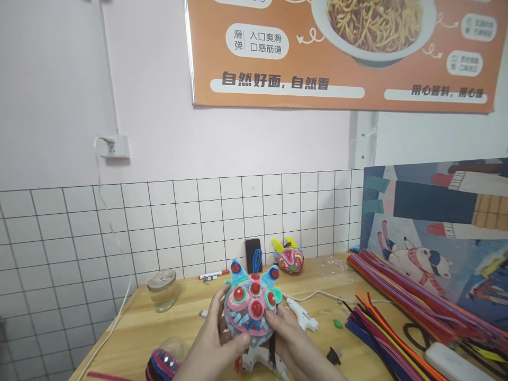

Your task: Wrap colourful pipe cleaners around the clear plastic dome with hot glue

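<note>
A round craft head made of coiled pipe cleaners (251, 309), pink and blue with red eyes and blue ears, is held up over the wooden table (130, 333). My left hand (214, 341) grips its left side, thumb across the lower front. On the right side my right hand (291, 338) holds it, fingers near its edge. A white glue gun (302, 316) lies just behind my right hand, another white tool partly hidden under the craft.
A similar smaller pipe-cleaner craft (290, 259) and a dark phone (252, 254) stand by the tiled wall. A glass jar (162, 289) sits at left, a marker (213, 275) near it. Long bundles of pipe cleaners (400, 301) cover the right side, black scissors (416, 333) among them.
</note>
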Demonstrator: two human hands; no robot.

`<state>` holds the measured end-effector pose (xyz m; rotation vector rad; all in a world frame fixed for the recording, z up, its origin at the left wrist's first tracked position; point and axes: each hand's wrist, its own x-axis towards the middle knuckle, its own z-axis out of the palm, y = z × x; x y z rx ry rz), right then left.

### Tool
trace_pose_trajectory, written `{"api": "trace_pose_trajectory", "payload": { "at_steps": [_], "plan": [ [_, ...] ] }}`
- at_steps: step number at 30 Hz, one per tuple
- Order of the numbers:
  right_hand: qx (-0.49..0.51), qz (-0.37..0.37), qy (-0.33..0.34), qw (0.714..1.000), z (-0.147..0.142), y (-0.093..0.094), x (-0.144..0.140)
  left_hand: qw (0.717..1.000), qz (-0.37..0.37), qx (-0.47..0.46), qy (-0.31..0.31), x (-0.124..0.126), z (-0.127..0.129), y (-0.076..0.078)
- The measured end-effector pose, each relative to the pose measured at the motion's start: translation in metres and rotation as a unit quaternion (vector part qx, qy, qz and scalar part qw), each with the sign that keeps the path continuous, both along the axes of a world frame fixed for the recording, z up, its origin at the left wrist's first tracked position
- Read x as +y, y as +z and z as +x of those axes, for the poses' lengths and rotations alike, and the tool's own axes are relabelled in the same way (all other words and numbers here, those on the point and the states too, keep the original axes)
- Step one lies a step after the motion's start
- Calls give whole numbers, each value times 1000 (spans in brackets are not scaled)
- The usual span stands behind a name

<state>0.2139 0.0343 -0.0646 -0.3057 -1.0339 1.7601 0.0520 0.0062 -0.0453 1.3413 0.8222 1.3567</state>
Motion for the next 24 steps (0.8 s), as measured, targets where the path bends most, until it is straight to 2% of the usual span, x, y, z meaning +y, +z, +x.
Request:
{"api": "trace_pose_trajectory", "payload": {
  "at_steps": [5, 19, 24],
  "plan": [
    [-13, -3, -6, 1000, 1, -1, 2, 1000, 6, -16, 9, 3, 2, -4],
    [-28, 34, -33, 999, 3, 1, 10, 994, -14, -17, 105, 3, 16, -2],
    [-43, 46, -46, 997, 5, 0, 10, 994, -14, -29, 102, 4, 16, -3]
  ]
}}
